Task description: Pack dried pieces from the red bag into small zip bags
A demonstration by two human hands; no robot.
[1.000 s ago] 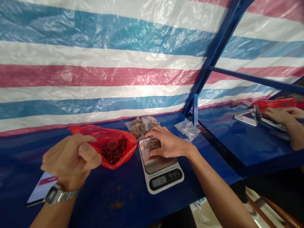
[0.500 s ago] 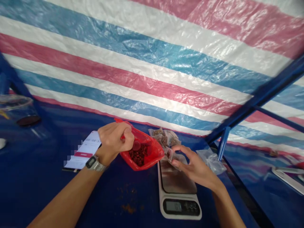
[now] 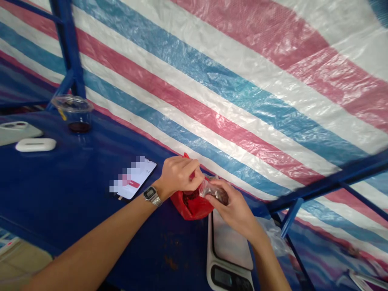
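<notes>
In the head view, the left hand point(image 3: 179, 173) is just below the middle of the frame, its fingers curled in closely; a bit of red shows by the thumb, but I cannot tell whether it grips the bag beneath or something else. The right hand point(image 3: 238, 208), to its right, is partly closed, thumb and fingers around a small clear plastic bag with dark contents point(image 3: 220, 195). That small bag lies between the two hands, against the right fingers and by the rim of a red plastic bag of dark bits point(image 3: 194, 210), which sits under the left hand. The white scale with a metal plate point(image 3: 232, 244) is at lower centre-right, below the right hand. The clear bag's mouth is hard to make out; if it is open, a tilt or squeeze could, I judge, spill its contents onto the blue table point(image 3: 130, 242). The red bag's soft wall could also fold or tip if the left hand pulled on it.
</notes>
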